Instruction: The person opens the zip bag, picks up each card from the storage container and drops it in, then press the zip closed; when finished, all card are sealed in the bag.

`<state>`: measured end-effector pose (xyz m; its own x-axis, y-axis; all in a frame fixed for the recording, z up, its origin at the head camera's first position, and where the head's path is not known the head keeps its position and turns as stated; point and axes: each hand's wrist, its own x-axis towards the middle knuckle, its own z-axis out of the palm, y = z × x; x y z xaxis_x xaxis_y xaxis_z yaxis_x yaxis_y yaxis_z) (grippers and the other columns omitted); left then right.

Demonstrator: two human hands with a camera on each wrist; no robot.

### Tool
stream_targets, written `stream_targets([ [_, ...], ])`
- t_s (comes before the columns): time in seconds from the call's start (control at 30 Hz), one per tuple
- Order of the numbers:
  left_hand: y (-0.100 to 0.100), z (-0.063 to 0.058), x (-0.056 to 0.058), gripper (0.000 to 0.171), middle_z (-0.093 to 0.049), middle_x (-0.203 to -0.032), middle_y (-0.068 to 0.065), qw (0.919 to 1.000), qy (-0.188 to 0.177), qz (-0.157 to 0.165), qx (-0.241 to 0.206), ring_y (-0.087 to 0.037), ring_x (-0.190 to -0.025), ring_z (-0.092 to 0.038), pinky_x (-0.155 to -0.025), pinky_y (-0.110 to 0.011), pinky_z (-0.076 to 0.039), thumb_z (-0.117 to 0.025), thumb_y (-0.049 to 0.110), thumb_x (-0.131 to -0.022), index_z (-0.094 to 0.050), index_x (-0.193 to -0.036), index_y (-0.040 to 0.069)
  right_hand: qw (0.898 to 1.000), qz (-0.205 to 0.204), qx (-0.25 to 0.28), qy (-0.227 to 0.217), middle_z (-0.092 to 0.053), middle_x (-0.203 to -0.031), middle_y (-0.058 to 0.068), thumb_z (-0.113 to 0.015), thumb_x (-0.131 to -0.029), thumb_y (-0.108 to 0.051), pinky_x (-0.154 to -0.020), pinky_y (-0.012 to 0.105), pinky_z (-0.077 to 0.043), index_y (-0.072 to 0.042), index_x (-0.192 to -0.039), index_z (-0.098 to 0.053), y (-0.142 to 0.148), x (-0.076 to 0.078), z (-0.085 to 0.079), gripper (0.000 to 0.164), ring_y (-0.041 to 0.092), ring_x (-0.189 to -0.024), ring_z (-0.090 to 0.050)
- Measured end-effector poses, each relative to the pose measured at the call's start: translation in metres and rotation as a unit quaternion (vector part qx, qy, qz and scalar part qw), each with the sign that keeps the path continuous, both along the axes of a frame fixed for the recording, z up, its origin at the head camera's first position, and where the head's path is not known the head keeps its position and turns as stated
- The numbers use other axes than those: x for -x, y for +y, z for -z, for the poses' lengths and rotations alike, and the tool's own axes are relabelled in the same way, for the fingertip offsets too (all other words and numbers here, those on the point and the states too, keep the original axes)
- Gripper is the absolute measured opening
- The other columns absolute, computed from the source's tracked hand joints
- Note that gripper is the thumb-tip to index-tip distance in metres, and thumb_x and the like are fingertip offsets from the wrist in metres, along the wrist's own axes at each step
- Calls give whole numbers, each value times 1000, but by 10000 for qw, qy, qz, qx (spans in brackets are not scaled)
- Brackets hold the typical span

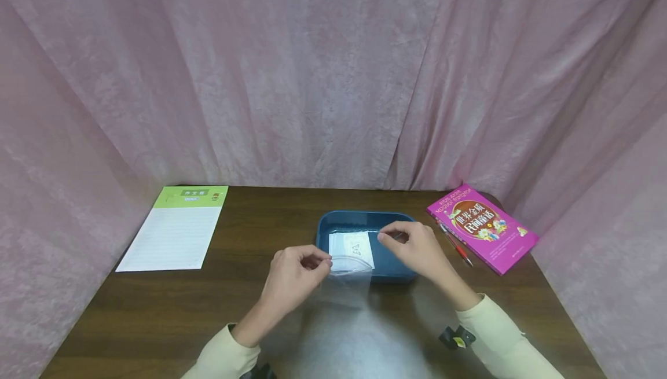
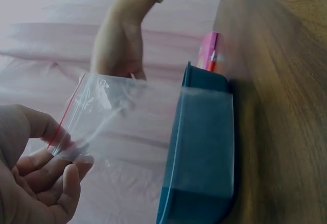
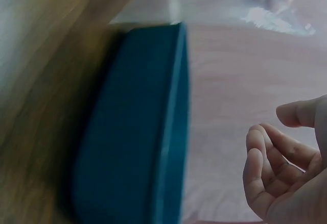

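- My left hand [image 1: 293, 273] pinches the clear bag [image 2: 104, 101] at the blue tray's [image 1: 392, 258] near edge.
- My right hand [image 1: 417, 250], loosely curled, holds nothing above the tray's right side.

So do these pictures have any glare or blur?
Yes: in the head view, a pale patch of glare on the table near the bottom edge; in the left wrist view, bright glints on the clear bag and a washed-out upper left corner; in the right wrist view, the blue tray looks blurred, while the right hand is crisper.
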<state>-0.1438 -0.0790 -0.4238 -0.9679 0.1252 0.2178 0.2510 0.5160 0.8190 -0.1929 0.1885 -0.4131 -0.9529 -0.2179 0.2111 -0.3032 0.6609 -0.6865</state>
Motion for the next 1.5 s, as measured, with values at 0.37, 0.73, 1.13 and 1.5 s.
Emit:
stream_targets([
  [0.37, 0, -1, 4, 8, -69, -73, 9, 9998, -12, -177, 22, -10, -66, -59, -62, -28, -52, -72, 13, -87, -79, -85, 16, 9963, -437, -512, -536, -77, -97, 1, -75, -90, -22, -70, 34, -55, -9, -107, -79, 5, 50, 44, 22, 15, -83, -68],
  [0.73, 1, -1, 7, 8, -72, -74, 10, 9999, -19, -154, -9, -7, -65, -62, -61, -26, -52, -74, 13, -87, -81, -85, 16, 9922, -476, -894, -721, -76, -111, 9, -82, -85, -19, -77, 41, -57, -8, -111, -78, -2, 80, 78, 29, 19, -88, -70],
  [1.13, 2, -2, 5, 8, -74, -76, 9, 9999, -61, -63, -109, -5, -67, -65, -61, -25, -54, -74, 13, -87, -81, -85, 16, 9911, -397, -1058, -703, -76, -115, 8, -89, -78, -25, -80, 43, -56, -10, -111, -78, -10, 87, 94, 38, 20, -89, -71],
  [1.5, 2, -3, 4, 7, -74, -78, 8, 9999, -103, 14, -81, -7, -67, -65, -60, -26, -54, -74, 14, -88, -81, -86, 16, 9880, -452, -1317, -671, -73, -122, 13, -90, -77, -21, -90, 48, -55, -8, -114, -77, -15, 85, 92, 41, 25, -100, -68],
])
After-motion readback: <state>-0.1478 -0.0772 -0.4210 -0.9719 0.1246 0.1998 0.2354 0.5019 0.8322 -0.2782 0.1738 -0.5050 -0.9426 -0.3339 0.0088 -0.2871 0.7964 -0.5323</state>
